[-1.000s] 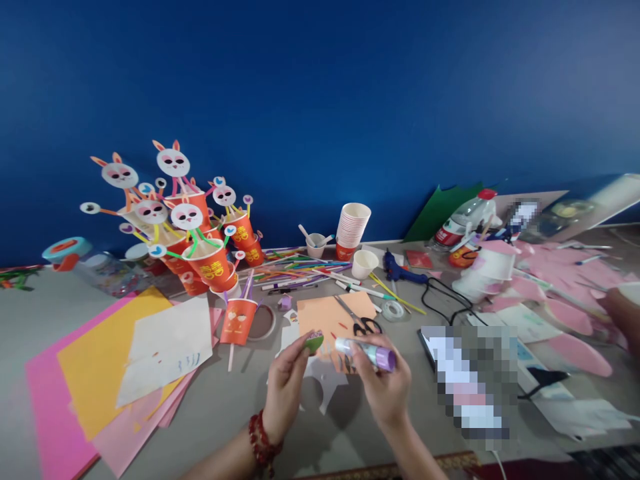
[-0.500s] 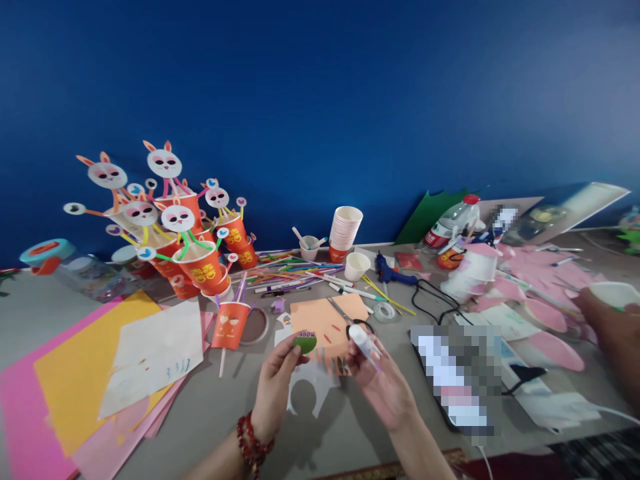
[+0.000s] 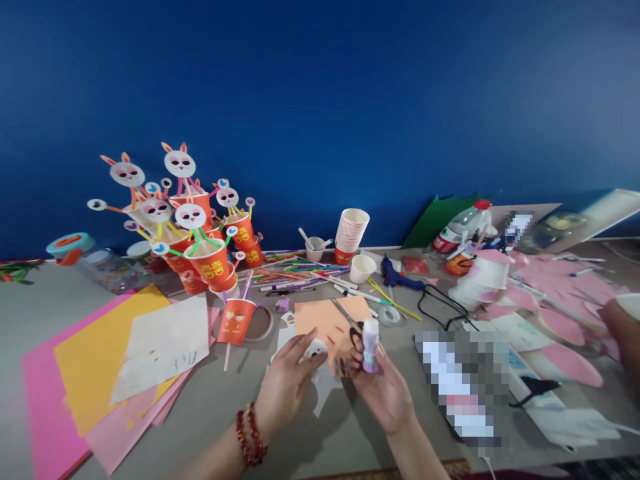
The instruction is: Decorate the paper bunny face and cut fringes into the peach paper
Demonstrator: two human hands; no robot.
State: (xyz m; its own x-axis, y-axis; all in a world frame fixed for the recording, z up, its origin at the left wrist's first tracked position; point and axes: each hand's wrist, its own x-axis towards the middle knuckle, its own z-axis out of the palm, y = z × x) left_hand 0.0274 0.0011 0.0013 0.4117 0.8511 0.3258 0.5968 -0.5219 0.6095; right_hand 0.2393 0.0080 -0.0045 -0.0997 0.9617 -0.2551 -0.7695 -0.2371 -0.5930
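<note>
My left hand [image 3: 287, 380], with red beads at the wrist, is low over the orange paper, fingers stretched and thumb apart. Between its thumb and forefinger shows a small round white paper piece [image 3: 318, 347] with a dark mark, partly covered by the fingers. My right hand [image 3: 383, 393] grips a glue stick [image 3: 371, 347] upright, white at the top and purple at the base. Scissors [image 3: 345, 311] lie on the orange paper [image 3: 315, 313], just behind the glue stick. White paper scraps [image 3: 323, 397] lie below my left hand.
Paper-cup rabbit figures [image 3: 205, 257] stand at the left, behind coloured sheets [image 3: 95, 353]. Stacked cups [image 3: 353, 230], markers [image 3: 357, 293] and a blue glue gun [image 3: 400, 277] are at the back. On the right are a blurred-out device [image 3: 460, 387], pink-and-white cups [image 3: 485, 273] and another person's hand [image 3: 623, 327].
The green-backed round piece pinched in my left hand now shows its white side, with the fingers spread over it. The glue stick has turned from tilted to upright. The whole view has shifted slightly.
</note>
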